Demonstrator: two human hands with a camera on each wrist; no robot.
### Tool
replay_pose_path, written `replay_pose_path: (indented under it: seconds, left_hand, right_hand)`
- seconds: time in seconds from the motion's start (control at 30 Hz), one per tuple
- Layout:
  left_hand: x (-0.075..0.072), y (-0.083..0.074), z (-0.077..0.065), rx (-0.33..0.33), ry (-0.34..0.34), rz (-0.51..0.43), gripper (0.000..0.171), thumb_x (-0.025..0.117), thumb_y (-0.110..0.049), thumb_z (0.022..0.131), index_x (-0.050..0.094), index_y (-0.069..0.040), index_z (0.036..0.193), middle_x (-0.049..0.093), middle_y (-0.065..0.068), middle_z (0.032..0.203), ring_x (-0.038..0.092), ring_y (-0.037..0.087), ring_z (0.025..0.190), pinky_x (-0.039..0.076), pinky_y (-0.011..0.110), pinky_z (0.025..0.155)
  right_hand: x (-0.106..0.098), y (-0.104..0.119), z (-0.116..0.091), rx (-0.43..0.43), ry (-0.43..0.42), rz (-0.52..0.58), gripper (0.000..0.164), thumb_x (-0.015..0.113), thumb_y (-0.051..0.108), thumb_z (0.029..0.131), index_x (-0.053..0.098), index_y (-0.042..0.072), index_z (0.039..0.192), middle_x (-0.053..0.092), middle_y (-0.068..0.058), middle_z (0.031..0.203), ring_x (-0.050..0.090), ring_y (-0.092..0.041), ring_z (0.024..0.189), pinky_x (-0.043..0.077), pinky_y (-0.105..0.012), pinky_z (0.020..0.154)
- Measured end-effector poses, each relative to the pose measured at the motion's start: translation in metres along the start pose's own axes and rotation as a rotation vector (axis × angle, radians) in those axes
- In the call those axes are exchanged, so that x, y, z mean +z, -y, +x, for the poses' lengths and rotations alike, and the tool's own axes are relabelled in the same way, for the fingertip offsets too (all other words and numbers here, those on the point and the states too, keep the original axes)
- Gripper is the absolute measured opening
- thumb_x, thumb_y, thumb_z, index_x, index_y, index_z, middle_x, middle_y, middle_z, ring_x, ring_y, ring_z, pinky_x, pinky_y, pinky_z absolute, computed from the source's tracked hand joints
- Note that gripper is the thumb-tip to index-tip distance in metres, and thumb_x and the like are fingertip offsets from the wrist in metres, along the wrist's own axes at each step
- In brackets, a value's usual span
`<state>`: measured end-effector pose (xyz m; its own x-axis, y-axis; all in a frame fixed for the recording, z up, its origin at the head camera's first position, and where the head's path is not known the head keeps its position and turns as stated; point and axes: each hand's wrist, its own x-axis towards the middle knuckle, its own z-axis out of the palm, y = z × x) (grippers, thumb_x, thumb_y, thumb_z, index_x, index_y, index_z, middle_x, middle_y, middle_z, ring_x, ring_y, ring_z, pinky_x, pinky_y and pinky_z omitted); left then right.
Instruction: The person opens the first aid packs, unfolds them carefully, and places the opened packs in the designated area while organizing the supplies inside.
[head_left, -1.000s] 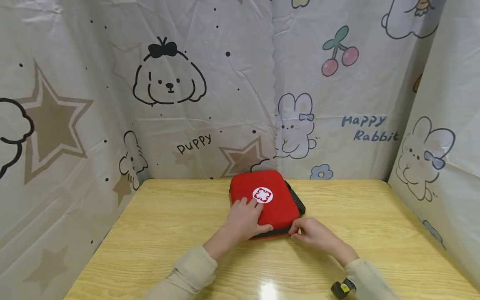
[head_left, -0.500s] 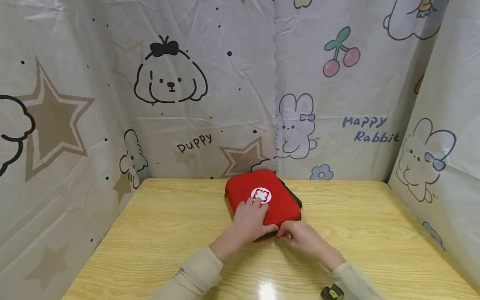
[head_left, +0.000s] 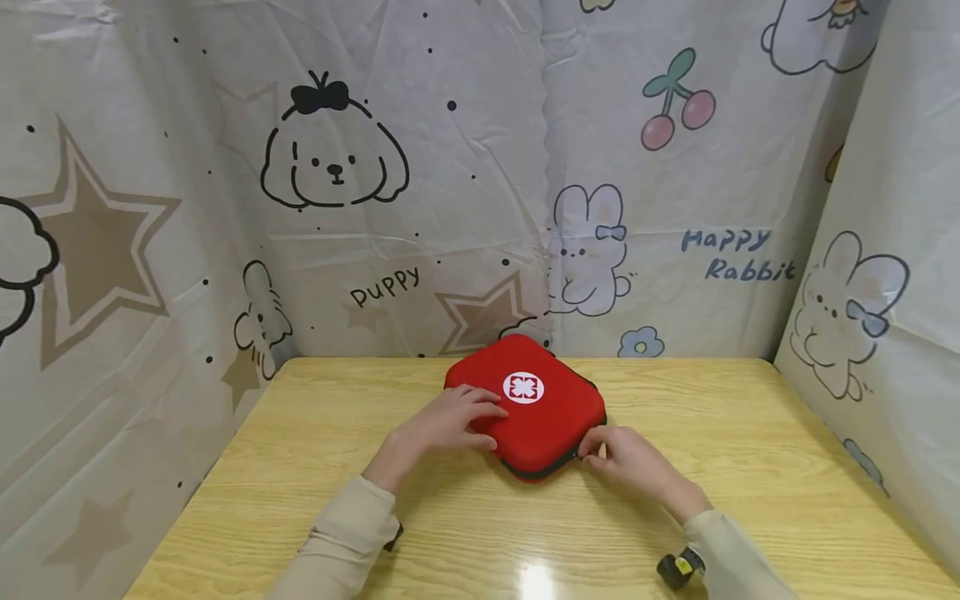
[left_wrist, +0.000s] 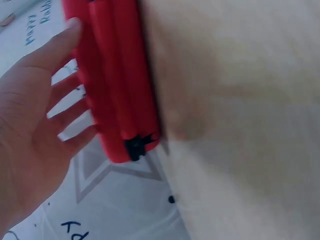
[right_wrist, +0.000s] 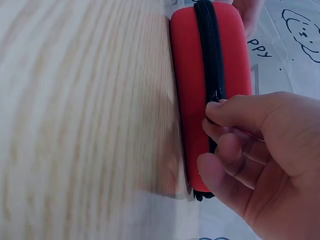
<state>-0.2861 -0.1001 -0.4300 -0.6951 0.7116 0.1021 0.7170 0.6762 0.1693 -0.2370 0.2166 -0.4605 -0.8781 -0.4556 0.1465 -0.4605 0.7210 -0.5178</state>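
Note:
A red first-aid case [head_left: 547, 425] with a white round emblem lies turned on the table, one corner toward me. My left hand [head_left: 450, 418] rests on its left part, fingers spread and fairly straight. In the left wrist view the thumb and fingertips touch the red cover [left_wrist: 117, 85]. At the front right side, my right hand [head_left: 626, 458] pinches the zipper pull [right_wrist: 214, 102] between thumb and index finger. The black zipper [right_wrist: 209, 40] runs along the case's side, its teeth meshed on the stretch above the pull in the right wrist view.
The light wood table [head_left: 337, 500] ends at a printed cloth backdrop [head_left: 480, 208] close behind the case. More cloth hangs at the left and right. A black strap-like piece [left_wrist: 137, 146] sits at one end of the case.
The case has turned counter-clockwise, bringing a corner toward me. My left hand has slid left from the middle of the lid. My right hand moved left, then back right with the zipper pull.

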Motion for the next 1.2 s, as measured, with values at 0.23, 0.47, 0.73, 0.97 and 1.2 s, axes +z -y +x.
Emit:
replay_pose_path:
  seconds: [0.23,0.47,0.73,0.97,1.2]
  left_hand:
    - [0.015,0.0,0.0,0.043,-0.109,0.12,0.047,0.067,-0.047,0.091,0.063,-0.024,0.131,0.058,0.001,0.137,0.051,0.023,0.12,0.044,0.041,0.103]
    - [0.02,-0.012,0.0,0.028,-0.176,0.192,0.044,0.067,-0.049,0.091,0.064,-0.025,0.128,0.061,0.0,0.128,0.052,0.021,0.108,0.044,0.039,0.095]
    - [0.025,-0.026,0.004,-0.049,-0.165,0.243,0.045,0.066,-0.053,0.089,0.063,-0.028,0.126,0.06,0.0,0.119,0.05,0.02,0.104,0.041,0.038,0.092]
    - [0.029,-0.039,0.009,-0.105,-0.173,0.33,0.048,0.065,-0.06,0.087,0.063,-0.029,0.125,0.061,-0.002,0.111,0.053,0.019,0.101,0.045,0.038,0.089]
    - [0.037,-0.056,0.017,-0.113,-0.245,0.441,0.049,0.058,-0.064,0.089,0.063,-0.024,0.116,0.063,0.003,0.107,0.056,0.022,0.099,0.049,0.039,0.086]
  right_hand:
    - [0.002,-0.006,-0.001,0.044,0.0,0.039,0.005,0.072,0.009,0.087,0.072,0.012,0.091,0.062,0.009,0.079,0.045,-0.003,0.06,0.042,-0.02,0.057]
    - [0.001,-0.003,-0.005,0.002,0.002,0.052,0.002,0.071,0.011,0.088,0.072,0.009,0.089,0.062,0.009,0.077,0.045,0.0,0.061,0.042,-0.02,0.057]
    - [0.002,0.003,-0.009,-0.05,0.032,0.08,0.004,0.071,0.008,0.088,0.073,0.011,0.087,0.065,0.009,0.078,0.045,0.002,0.062,0.042,-0.019,0.057]
    - [0.002,0.005,-0.012,-0.051,0.055,0.083,0.003,0.071,0.01,0.089,0.074,0.01,0.089,0.066,0.01,0.078,0.046,0.001,0.063,0.042,-0.019,0.056]
    - [0.005,0.009,-0.012,-0.064,0.062,0.092,0.005,0.07,0.013,0.091,0.072,0.01,0.088,0.063,0.011,0.076,0.045,0.001,0.063,0.041,-0.019,0.056]
